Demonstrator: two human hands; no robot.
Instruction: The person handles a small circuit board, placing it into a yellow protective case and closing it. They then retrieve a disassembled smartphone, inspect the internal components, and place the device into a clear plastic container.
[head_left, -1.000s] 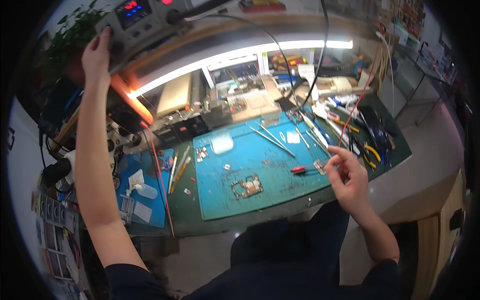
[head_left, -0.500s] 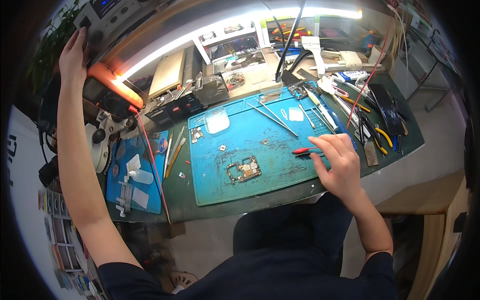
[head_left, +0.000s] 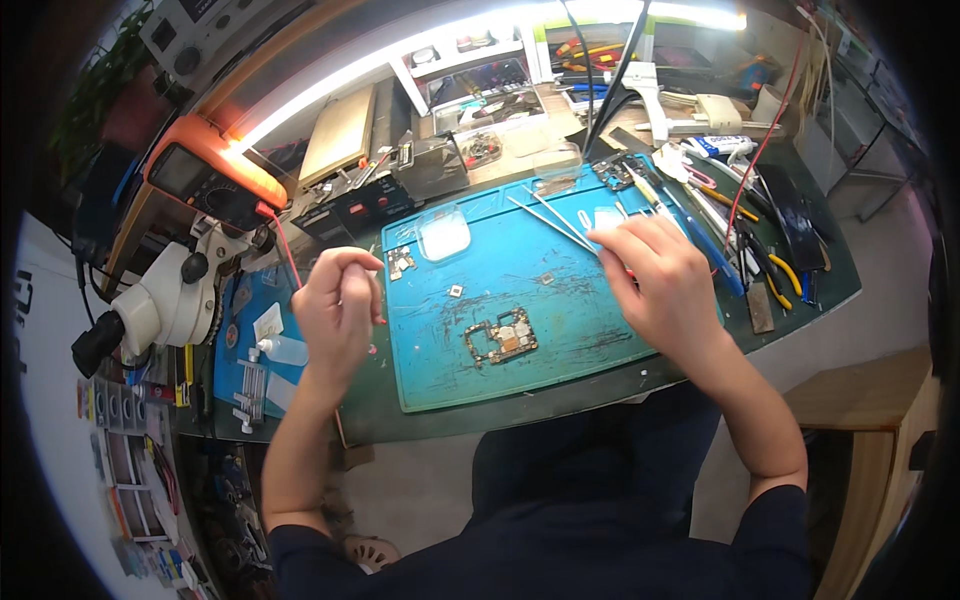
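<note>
My left hand [head_left: 341, 305] is curled at the mat's left edge, beside the red lead [head_left: 287, 250]; whatever it grips, if anything, is hidden. My right hand [head_left: 655, 280] is bent over the right of the blue mat [head_left: 430, 370], its fingertips by the slim metal tools [head_left: 548, 222], partly covering a red clip; its grip is unclear. A circuit board [head_left: 500, 337] lies at the mat's middle. Small chips [head_left: 455, 291], a board piece [head_left: 401, 265] and a clear tray [head_left: 444, 236] lie around it.
A white microscope [head_left: 160, 300] and orange multimeter [head_left: 215, 175] stand left. A grey instrument [head_left: 190, 35] sits above. Pliers [head_left: 775, 280], a dark phone [head_left: 792, 215] and pens crowd the right. A small blue mat [head_left: 230, 380] holds a bottle [head_left: 285, 349]. Cables hang at the back.
My left hand has left the knob on the upper instrument and come down to the mat's left edge, now curled. My right hand has moved slightly upward on the mat, its fingers more bent.
</note>
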